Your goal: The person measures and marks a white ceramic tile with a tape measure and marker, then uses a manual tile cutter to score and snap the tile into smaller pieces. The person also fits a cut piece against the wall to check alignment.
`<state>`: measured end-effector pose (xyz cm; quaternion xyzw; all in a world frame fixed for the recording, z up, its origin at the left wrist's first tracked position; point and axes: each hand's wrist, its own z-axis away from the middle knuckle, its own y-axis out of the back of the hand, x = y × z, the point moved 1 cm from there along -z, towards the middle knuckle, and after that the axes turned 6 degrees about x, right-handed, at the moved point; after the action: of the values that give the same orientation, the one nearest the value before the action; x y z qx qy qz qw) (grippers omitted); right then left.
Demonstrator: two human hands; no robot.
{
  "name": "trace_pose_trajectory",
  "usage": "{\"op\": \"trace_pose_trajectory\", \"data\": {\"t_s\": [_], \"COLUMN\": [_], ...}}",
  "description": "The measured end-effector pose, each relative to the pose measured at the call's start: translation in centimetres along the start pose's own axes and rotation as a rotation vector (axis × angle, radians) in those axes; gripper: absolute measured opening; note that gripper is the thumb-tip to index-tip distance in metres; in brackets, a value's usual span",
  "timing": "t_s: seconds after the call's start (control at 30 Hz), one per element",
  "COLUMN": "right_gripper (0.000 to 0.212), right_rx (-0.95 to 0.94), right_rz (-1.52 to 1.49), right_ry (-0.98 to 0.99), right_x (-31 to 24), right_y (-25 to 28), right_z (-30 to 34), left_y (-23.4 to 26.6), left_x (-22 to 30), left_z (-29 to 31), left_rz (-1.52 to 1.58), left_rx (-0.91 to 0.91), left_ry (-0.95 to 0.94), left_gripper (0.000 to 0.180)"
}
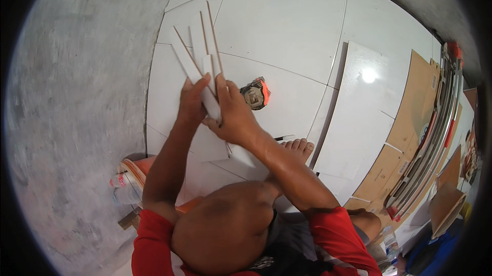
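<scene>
Several narrow white strips (187,60) with thin brown edges fan out away from me; they look like cut tile or board. My left hand (193,100) is closed round the near part of one strip, thumb on top. Closed beside it, my right hand (234,114) grips the bundle from the right, its fingers near the strips' lower ends. Just beyond that hand a tape measure (254,94), grey with an orange side, lies on the white floor (277,14). Close to my bare toes is a dark pen-like stick (284,137), partly hidden by my right forearm.
A grey wall (87,71) rises on the left. Right of me lie a large white panel (364,106), brown cardboard (405,127) and long metal rails (435,137) with red ends. A plastic bottle (125,191) and orange-white bag stand by the wall.
</scene>
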<state>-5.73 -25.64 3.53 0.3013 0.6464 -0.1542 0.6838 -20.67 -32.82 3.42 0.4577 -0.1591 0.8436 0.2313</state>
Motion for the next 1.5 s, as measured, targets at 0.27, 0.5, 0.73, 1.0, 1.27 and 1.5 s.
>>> {"op": "trace_pose_trajectory", "data": {"t_s": [0.27, 0.5, 0.73, 1.0, 1.27, 1.5], "right_gripper": [0.065, 0.053, 0.050, 0.041, 0.040, 0.041], "right_rx": [-0.123, 0.027, 0.140, 0.477, 0.811, 0.833], "right_rz": [-0.161, 0.092, 0.080, 0.155, 0.122, -0.002], "right_ry": [-0.109, -0.062, -0.307, -0.414, -0.422, -0.498], "right_x": [0.5, 2.1, 1.5, 5.3, 9.1, 9.6], "right_y": [4.3, 11.4, 17.3, 22.7, 27.1, 28.2], "right_z": [10.2, 17.1, 22.0, 25.7, 27.2, 27.4], "left_y": [9.2, 12.7, 11.9, 12.5, 12.3, 11.6], "left_x": [-1.3, -5.8, -7.2, -8.7, -7.5, -8.3], "left_z": [2.0, 3.0, 2.2, 1.3, 0.9, 1.4], "left_rz": [-0.256, -0.223, -0.297, -0.883, -1.220, -1.462], "left_rx": [0.313, 0.333, 0.360, 0.531, 0.473, 0.551], "left_ry": [0.054, 0.067, -0.010, -0.224, -0.113, -0.196], "left_gripper": [0.047, 0.043, 0.056, 0.100, 0.093, 0.079]}}
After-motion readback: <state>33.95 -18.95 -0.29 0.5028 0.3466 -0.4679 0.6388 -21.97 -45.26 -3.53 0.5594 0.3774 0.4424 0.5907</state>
